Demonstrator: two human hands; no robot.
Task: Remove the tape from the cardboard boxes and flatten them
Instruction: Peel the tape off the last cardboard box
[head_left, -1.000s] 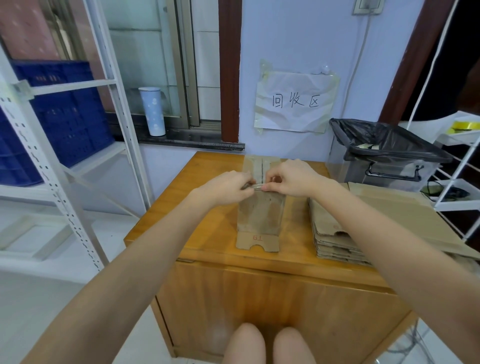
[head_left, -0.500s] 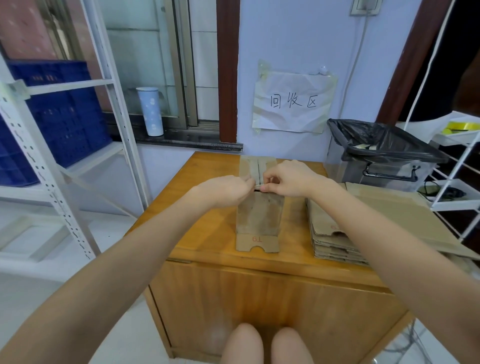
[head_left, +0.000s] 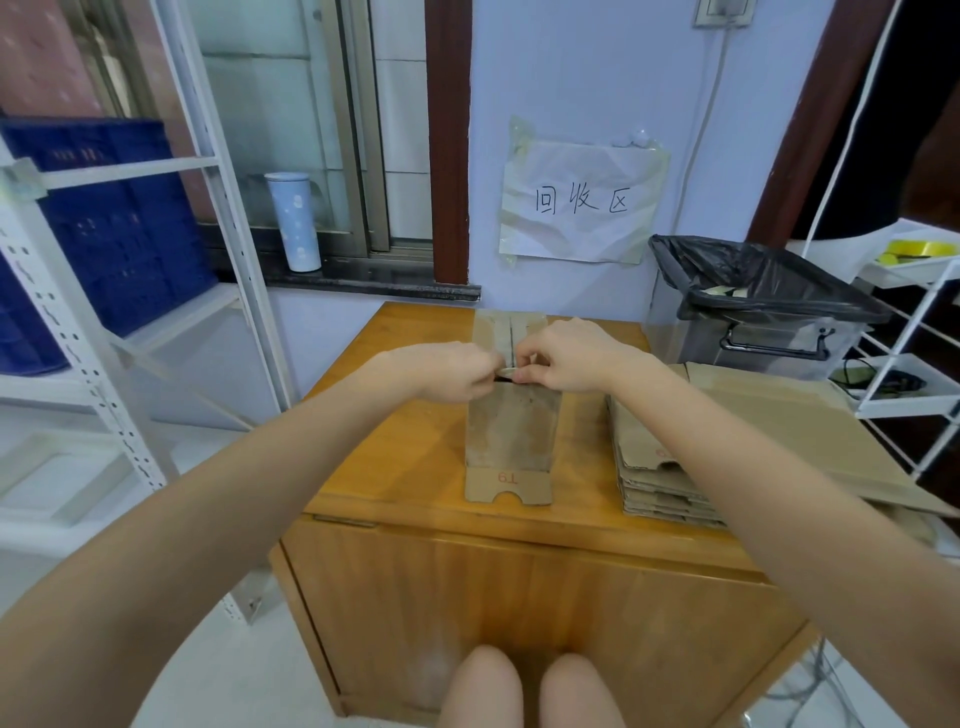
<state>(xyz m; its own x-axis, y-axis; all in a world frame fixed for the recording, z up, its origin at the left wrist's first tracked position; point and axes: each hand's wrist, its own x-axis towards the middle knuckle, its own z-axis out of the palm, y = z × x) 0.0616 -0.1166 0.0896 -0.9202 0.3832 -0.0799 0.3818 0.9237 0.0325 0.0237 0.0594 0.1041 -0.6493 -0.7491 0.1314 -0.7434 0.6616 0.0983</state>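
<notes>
A flattened cardboard box (head_left: 511, 431) lies on the tabletop (head_left: 395, 441). A strip of tape (head_left: 508, 372) is pinched at its middle seam by the left hand (head_left: 452, 371) and right hand (head_left: 563, 358), held together. Peeling seems underway; a steady pull is needed next.

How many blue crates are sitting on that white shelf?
2 show: one blue crate on the shelf's upper level by the window, another lower at the left edge, partly cut off. More may be out of frame.

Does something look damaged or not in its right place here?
Mostly no. The white paper sign on the wall is crumpled and hangs slightly crooked under its tape. The flat brown cardboard box lies straight on the wooden cabinet.
</notes>
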